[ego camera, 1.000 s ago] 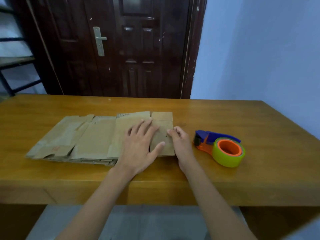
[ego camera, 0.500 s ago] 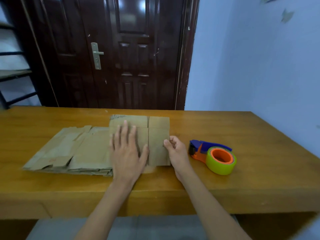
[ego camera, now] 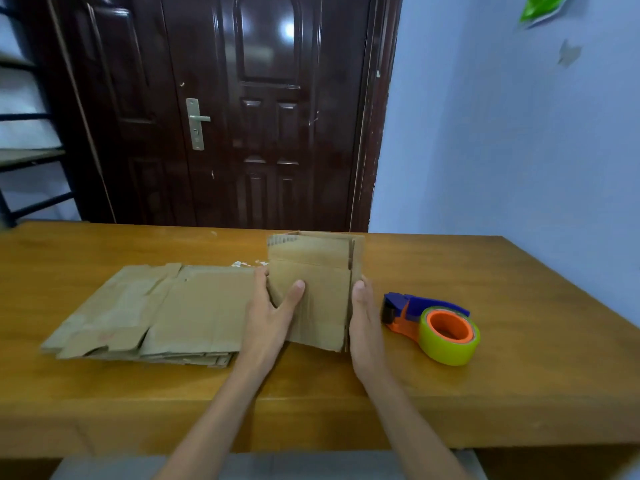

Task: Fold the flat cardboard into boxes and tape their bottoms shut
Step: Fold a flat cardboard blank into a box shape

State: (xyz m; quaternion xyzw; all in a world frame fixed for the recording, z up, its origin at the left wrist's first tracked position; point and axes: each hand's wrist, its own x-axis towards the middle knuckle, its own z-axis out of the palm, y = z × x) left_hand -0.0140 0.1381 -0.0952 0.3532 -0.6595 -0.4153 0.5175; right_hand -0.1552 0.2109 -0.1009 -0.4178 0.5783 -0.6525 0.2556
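Observation:
A single brown cardboard piece (ego camera: pixel 318 289) stands tilted up off the table, its top edge starting to open into a box shape. My left hand (ego camera: pixel 272 313) grips its left edge, thumb across the front face and fingers behind. My right hand (ego camera: pixel 363 317) presses against its right edge, thumb along the side, the other fingers hidden behind the cardboard. A stack of flat cardboard (ego camera: pixel 156 313) lies on the wooden table (ego camera: pixel 519 375) to the left. A tape dispenser (ego camera: pixel 433 323) with a blue handle, orange core and yellow-green roll lies to the right of my right hand.
A dark wooden door (ego camera: pixel 242 116) stands behind the table, a blue wall (ego camera: pixel 502 133) to its right. A metal shelf frame (ego camera: pixel 20 168) is at the far left. Small paper scraps (ego camera: pixel 242 263) lie behind the stack.
The top cardboard piece was lifted from lying flat on the stack to standing up between both hands. My left hand went from flat on top to gripping the left edge.

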